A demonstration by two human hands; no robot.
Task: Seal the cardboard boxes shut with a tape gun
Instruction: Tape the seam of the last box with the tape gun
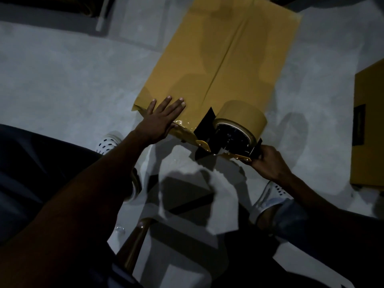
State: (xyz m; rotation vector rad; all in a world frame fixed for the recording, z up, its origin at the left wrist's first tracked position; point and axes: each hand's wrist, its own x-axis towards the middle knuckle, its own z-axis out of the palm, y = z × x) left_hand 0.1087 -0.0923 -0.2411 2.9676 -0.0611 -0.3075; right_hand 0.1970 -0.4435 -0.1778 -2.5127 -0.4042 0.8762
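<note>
A long brown cardboard box [239,48] lies on the grey floor, its two top flaps meeting in a centre seam. My left hand [164,117] presses flat, fingers spread, on the box's near left corner. A tape gun [232,134] with a big roll of brown tape [241,113] sits at the near end of the seam, over the box's edge. My right hand [268,161] grips its handle from the right. Shiny tape shows on the near edge beside the gun.
A second brown box [369,125] stands at the right edge. My feet in white shoes [108,142] are below the box on the pale floor. A brass-coloured post [135,242] rises near the bottom centre. Dark furniture lies at the top left.
</note>
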